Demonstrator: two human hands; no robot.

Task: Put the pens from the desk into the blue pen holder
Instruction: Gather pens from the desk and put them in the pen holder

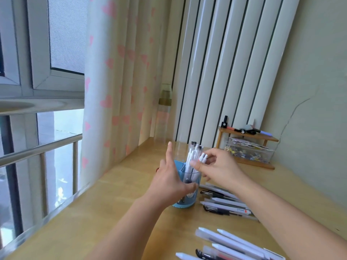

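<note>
The left hand wraps the side of the blue pen holder, fingers spread, forefinger pointing up, steadying it on the desk. Just right, the right hand pinches white pens among those standing in the holder. To do this well, it should keep the holder braced and let the pens slide down fully before letting go. More pens lie flat under the right forearm, and another batch nearer.

A wooden desk holds a blue pen holder, loose pens, more pens closer, and a small wooden shelf.
</note>
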